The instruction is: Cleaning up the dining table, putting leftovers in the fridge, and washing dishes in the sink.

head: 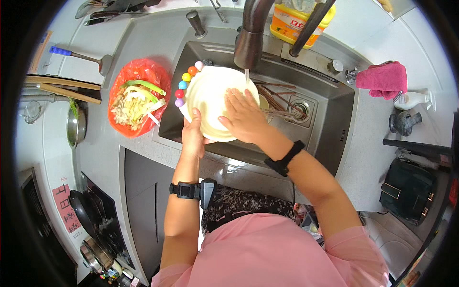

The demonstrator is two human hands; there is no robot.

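Note:
A cream-coloured plate point(211, 97) with a row of coloured balls along its left rim is tilted over the sink. My left hand point(194, 134) grips its lower left edge, thumb on the rim. Flat against the plate's inner face lies my right hand point(244, 116), fingers slightly apart. A thin stream of water comes from the faucet point(247, 48) just above the plate's upper right edge. Chopsticks point(276, 98) and part of a bowl point(264, 103) show in the steel sink point(308, 138), partly hidden behind the plate and my right hand.
A red plastic bag point(116, 123) holding vegetable scraps stands left of the sink. Behind the sink is a yellow detergent jug point(294, 25). A pink cloth point(382, 79) hangs at the right, near a white spray bottle point(412, 100). A wok point(84, 210) sits at the lower left.

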